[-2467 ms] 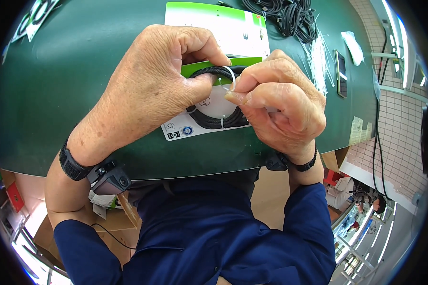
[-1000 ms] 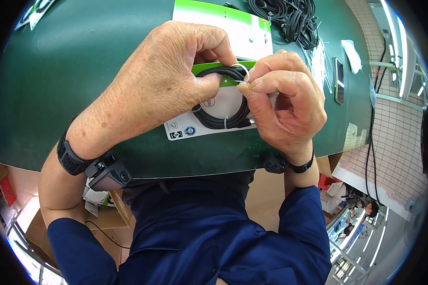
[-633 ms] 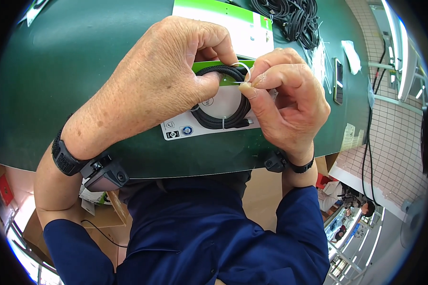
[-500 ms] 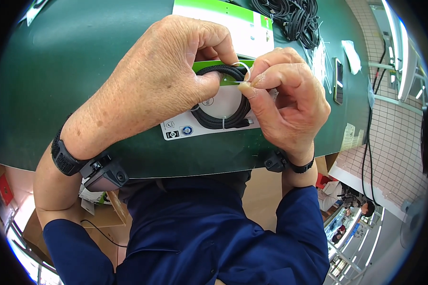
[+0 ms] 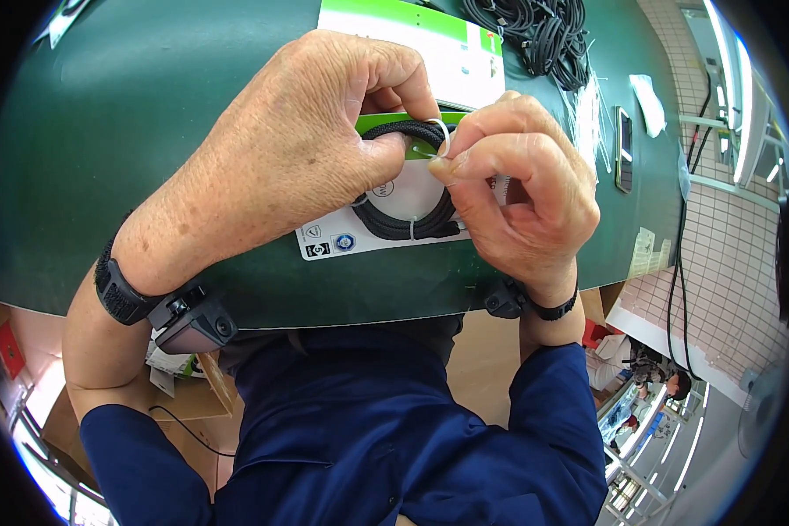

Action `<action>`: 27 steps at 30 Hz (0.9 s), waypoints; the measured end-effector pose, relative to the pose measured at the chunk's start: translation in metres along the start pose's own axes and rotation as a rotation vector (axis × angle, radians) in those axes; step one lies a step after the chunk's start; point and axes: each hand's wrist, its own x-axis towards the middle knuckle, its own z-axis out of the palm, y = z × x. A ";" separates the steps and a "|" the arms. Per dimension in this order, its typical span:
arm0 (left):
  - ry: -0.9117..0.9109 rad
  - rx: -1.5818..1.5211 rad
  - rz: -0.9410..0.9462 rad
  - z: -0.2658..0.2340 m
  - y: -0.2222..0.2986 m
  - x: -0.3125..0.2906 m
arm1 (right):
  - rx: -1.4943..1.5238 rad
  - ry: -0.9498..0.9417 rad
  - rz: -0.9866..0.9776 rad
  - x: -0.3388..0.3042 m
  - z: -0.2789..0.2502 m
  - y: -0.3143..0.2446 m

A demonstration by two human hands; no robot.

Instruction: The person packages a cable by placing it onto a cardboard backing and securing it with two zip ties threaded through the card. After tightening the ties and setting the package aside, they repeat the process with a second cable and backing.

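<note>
A black braided cable (image 5: 384, 223) is coiled in a ring on a white and green backing card (image 5: 329, 245) at the table's front. My left hand (image 5: 316, 131) is closed on the top of the coil, its thumb laid inside the ring and its index finger bent over the card's upper edge. A thin white cable tie (image 5: 448, 136) arches up over the coil's upper right. My right hand (image 5: 535, 175) pinches the tie between thumb and index finger, and hides the coil's right side. Small ties also hold the coil at its bottom and left.
More green and white cards (image 5: 412, 61) lie beyond my hands. At the back right are bundled black cables (image 5: 557, 39), beside a spread of loose white ties (image 5: 594, 110). A phone (image 5: 623, 149) and a white plastic bag (image 5: 647, 105) rest near the green table's right edge.
My right hand has shifted slightly left and down, its fingertips closing up, and the tie's loop has moved left with it. My left hand stays in place.
</note>
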 end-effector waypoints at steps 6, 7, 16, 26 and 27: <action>0.004 0.015 0.001 -0.004 0.000 -0.002 | -0.024 -0.021 -0.142 0.005 0.002 0.003; -0.016 -0.021 -0.020 -0.004 0.001 -0.001 | -0.048 -0.043 -0.146 0.005 0.001 0.001; -0.049 -0.008 -0.075 -0.004 0.012 -0.001 | -0.195 -0.182 -0.128 0.007 -0.009 -0.013; 0.020 0.144 0.103 0.001 0.025 0.000 | 0.094 0.471 0.257 0.001 -0.046 0.019; 0.043 0.111 0.097 0.001 0.024 0.000 | 0.202 0.457 0.405 0.001 -0.049 0.023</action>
